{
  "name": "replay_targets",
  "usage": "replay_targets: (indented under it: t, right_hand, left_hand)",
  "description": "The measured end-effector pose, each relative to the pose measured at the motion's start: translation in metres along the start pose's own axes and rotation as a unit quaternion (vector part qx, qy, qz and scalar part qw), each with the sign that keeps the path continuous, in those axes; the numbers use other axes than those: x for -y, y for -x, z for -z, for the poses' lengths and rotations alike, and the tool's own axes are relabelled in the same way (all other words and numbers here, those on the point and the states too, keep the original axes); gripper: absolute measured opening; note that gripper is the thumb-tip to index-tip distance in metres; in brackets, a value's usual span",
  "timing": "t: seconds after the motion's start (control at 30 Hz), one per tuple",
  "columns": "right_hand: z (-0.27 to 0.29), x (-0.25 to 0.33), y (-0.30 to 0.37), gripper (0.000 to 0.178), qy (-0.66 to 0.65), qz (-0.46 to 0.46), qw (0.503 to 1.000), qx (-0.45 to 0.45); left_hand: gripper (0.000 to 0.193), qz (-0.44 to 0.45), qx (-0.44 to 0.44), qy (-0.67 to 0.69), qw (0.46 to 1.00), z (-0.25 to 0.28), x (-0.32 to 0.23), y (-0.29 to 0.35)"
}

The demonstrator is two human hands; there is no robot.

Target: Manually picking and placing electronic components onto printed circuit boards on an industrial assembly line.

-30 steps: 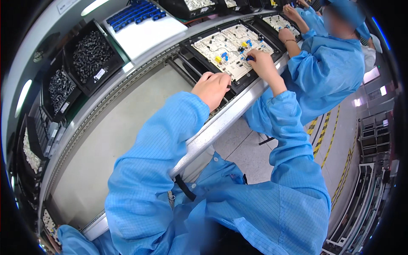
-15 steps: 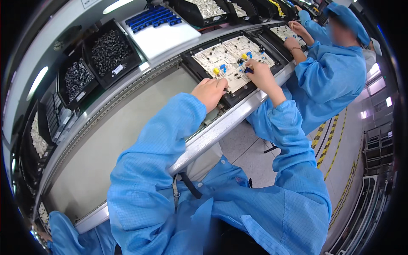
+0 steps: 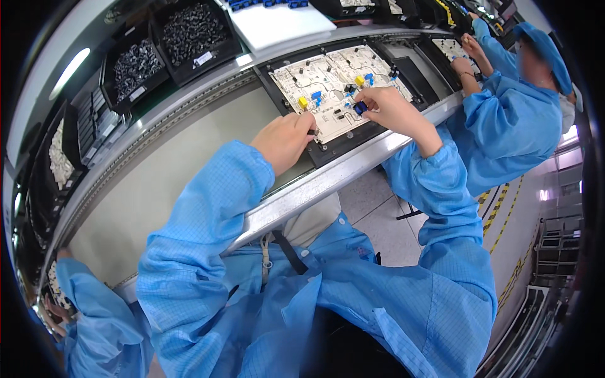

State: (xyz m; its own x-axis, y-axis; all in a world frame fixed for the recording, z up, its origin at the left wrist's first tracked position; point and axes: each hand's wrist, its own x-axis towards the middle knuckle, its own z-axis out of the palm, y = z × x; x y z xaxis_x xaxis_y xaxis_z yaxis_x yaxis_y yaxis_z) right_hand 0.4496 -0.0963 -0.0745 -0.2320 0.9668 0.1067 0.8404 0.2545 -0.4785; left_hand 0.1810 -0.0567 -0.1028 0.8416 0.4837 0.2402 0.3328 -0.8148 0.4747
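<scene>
A pale circuit board panel (image 3: 334, 126) lies in a black carrier frame (image 3: 340, 148) on the conveyor line. Yellow block parts (image 3: 303, 103), blue parts (image 3: 316, 96) and small black parts stand on it. My right hand (image 3: 394, 112) pinches a dark blue block-shaped component (image 3: 360, 108) just over the board's right half. At the board's near left corner, my left hand (image 3: 283, 140) is closed with thumb and forefinger on a small black component (image 3: 312, 132), whose kind I cannot make out.
Bins of black components (image 3: 192, 38) and silvery-black ones (image 3: 131, 66) stand behind the conveyor, left of a white foam sheet (image 3: 277, 28) with blue parts. A metal rail (image 3: 290, 211) runs along the near edge. Co-workers in blue (image 3: 510, 126) sit at right and lower left.
My view has shifted, so the board and bins sit differently in it. The dark blue component now shows more plainly in my right fingers. The black part shows in my left fingertips.
</scene>
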Motion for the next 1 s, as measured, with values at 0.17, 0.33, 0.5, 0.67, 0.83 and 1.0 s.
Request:
replay_targets:
  t: [0.17,0.33,0.5,0.67,0.83,1.0]
  right_hand:
    - [-0.008,0.022,-0.007,0.026,0.037,0.024,0.998,0.043]
    - [-0.019,0.051,-0.008,0.026,0.007,0.021,0.997,0.080]
    - [-0.026,0.083,-0.028,0.026,0.023,0.077,0.991,0.111]
    - [-0.050,0.103,-0.037,0.027,0.016,0.121,0.988,0.097]
    - [-0.047,0.119,-0.042,0.029,0.103,0.111,0.983,0.103]
    - [-0.050,0.129,-0.048,0.031,0.113,0.151,0.976,0.112]
  left_hand:
    - [0.015,0.029,0.008,-0.009,1.000,0.011,-0.003,0.022]
    - [0.016,0.052,0.031,-0.028,0.998,0.030,-0.007,0.049]
    - [0.016,0.098,0.061,-0.021,0.993,0.055,0.003,0.072]
    - [0.017,0.161,0.094,-0.001,0.983,0.073,0.018,0.097]
    - [0.015,0.194,0.063,0.197,0.959,0.096,0.035,0.108]
    - [0.017,0.217,-0.062,0.244,0.943,0.102,0.072,0.099]
